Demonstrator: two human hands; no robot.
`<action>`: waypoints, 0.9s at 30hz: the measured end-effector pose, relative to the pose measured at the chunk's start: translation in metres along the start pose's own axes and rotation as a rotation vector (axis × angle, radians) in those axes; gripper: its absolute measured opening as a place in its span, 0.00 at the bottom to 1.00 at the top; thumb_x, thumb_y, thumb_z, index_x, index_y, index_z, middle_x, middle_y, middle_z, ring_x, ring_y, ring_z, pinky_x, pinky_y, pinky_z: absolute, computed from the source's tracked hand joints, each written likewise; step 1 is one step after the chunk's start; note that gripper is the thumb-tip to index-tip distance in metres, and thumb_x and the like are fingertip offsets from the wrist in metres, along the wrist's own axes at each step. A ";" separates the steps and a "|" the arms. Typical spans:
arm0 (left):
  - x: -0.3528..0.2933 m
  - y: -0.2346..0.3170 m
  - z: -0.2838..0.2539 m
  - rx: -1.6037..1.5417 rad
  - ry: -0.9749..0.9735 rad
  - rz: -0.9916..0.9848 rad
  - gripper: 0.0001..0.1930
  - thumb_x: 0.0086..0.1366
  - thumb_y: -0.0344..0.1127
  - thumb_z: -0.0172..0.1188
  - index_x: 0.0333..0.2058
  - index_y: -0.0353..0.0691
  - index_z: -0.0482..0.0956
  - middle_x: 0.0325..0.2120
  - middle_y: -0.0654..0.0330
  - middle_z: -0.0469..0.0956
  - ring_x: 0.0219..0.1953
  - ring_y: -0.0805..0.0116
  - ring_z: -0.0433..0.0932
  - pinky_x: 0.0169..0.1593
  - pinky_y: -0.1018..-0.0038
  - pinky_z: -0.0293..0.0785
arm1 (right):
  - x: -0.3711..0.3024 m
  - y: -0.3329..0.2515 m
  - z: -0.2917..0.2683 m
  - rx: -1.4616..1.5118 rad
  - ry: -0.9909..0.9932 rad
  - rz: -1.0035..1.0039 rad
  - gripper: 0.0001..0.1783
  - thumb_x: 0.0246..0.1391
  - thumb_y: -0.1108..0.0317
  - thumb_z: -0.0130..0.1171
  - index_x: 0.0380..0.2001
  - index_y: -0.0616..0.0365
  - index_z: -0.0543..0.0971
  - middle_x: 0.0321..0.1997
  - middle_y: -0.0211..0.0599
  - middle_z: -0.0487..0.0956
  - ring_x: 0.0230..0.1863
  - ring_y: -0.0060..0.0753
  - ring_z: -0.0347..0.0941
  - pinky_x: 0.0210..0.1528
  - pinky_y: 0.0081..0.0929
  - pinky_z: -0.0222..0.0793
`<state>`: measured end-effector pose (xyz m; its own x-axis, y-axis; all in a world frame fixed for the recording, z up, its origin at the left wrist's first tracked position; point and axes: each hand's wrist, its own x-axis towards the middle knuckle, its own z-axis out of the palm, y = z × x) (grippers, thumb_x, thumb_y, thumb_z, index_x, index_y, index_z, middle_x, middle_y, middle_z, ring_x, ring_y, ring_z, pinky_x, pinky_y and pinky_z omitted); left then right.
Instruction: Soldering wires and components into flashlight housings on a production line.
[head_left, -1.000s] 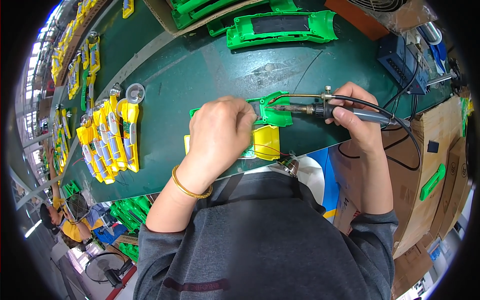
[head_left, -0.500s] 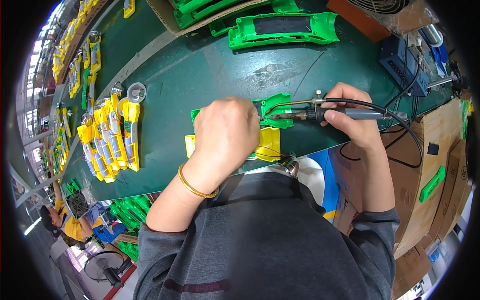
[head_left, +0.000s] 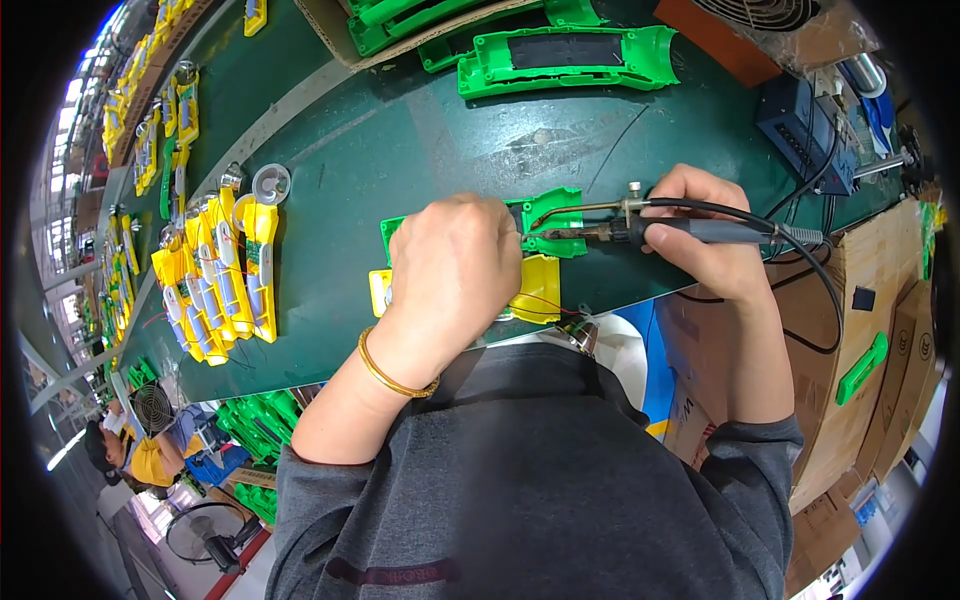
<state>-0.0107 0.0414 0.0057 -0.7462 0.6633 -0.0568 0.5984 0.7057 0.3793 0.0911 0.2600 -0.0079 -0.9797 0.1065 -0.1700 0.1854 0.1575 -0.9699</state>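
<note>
My right hand [head_left: 700, 232] grips a soldering iron [head_left: 700, 230] with a thin curved metal feed tube clamped along it. Its tip points left, over a green plastic housing half [head_left: 562, 205]. My left hand [head_left: 455, 262] is closed and bears down on the middle of that housing; its fingertips, and anything they pinch, are hidden beneath it. Below the green part, nearer to me, lies a yellow housing half [head_left: 540, 290] with a thin red wire, partly covered by my left hand. A shiny metal lamp end [head_left: 580, 332] sticks out at the table edge.
Several yellow housings with cells and wires [head_left: 220, 275] lie at the left. Green housings [head_left: 565, 60] and an open carton [head_left: 335, 35] stand at the far side. A blue soldering station [head_left: 805, 130] is at the right, above cartons [head_left: 860, 320]. Another person [head_left: 150, 455] sits at lower left.
Both hands stay almost in place; the right hand and iron shift very slightly. The cable hangs a little differently. The person at lower left has moved slightly.
</note>
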 end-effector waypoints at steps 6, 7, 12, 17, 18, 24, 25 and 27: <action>-0.001 -0.001 0.001 0.004 0.008 0.005 0.03 0.46 0.28 0.58 0.19 0.36 0.78 0.18 0.55 0.76 0.21 0.57 0.76 0.27 0.66 0.71 | -0.011 0.014 -0.014 0.258 0.127 -0.027 0.19 0.42 0.56 0.61 0.27 0.61 0.70 0.22 0.33 0.71 0.21 0.19 0.68 0.22 0.15 0.59; -0.001 -0.001 0.001 0.003 0.008 0.006 0.03 0.46 0.28 0.58 0.19 0.36 0.78 0.18 0.55 0.76 0.21 0.57 0.76 0.27 0.66 0.71 | -0.012 0.016 -0.015 0.257 0.128 -0.028 0.19 0.42 0.56 0.61 0.27 0.61 0.70 0.22 0.33 0.71 0.21 0.19 0.68 0.22 0.15 0.59; -0.001 0.001 0.000 0.015 0.013 0.002 0.03 0.46 0.29 0.58 0.20 0.36 0.78 0.18 0.55 0.76 0.22 0.57 0.77 0.27 0.66 0.72 | -0.015 0.017 -0.008 0.273 0.153 -0.032 0.18 0.43 0.56 0.61 0.27 0.61 0.70 0.22 0.33 0.73 0.21 0.18 0.68 0.22 0.14 0.59; -0.002 0.001 0.001 0.004 0.032 0.009 0.03 0.47 0.29 0.59 0.20 0.36 0.79 0.18 0.55 0.77 0.21 0.57 0.77 0.27 0.66 0.72 | -0.011 0.012 0.000 0.209 0.114 -0.016 0.16 0.43 0.60 0.62 0.27 0.62 0.72 0.24 0.34 0.75 0.24 0.20 0.72 0.25 0.15 0.64; -0.003 0.001 0.001 -0.004 0.032 0.003 0.03 0.47 0.29 0.59 0.21 0.36 0.79 0.19 0.56 0.77 0.21 0.57 0.77 0.27 0.66 0.72 | -0.010 0.011 0.001 0.182 0.099 -0.015 0.15 0.43 0.62 0.62 0.27 0.62 0.72 0.24 0.34 0.75 0.24 0.20 0.72 0.26 0.15 0.65; -0.003 0.002 0.001 0.003 0.025 -0.004 0.03 0.47 0.29 0.60 0.21 0.37 0.79 0.18 0.56 0.76 0.21 0.58 0.77 0.27 0.67 0.72 | -0.005 0.005 0.005 0.132 0.049 0.019 0.10 0.42 0.71 0.61 0.27 0.62 0.72 0.24 0.33 0.75 0.26 0.20 0.72 0.30 0.17 0.68; -0.003 0.002 0.001 0.002 0.025 -0.004 0.03 0.47 0.29 0.60 0.21 0.37 0.79 0.18 0.56 0.76 0.21 0.58 0.77 0.27 0.67 0.72 | -0.004 0.004 0.004 0.119 0.035 0.032 0.09 0.41 0.72 0.60 0.27 0.62 0.72 0.24 0.32 0.75 0.27 0.20 0.72 0.31 0.18 0.67; -0.003 0.002 0.000 0.002 0.026 -0.002 0.03 0.47 0.29 0.60 0.21 0.37 0.79 0.18 0.56 0.76 0.21 0.58 0.77 0.27 0.67 0.72 | -0.003 0.001 0.004 0.104 0.022 0.045 0.09 0.41 0.72 0.60 0.27 0.62 0.72 0.24 0.31 0.75 0.27 0.20 0.72 0.31 0.18 0.67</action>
<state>-0.0070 0.0408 0.0066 -0.7549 0.6551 -0.0331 0.5975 0.7076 0.3773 0.0939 0.2562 -0.0089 -0.9683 0.1334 -0.2113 0.2194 0.0490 -0.9744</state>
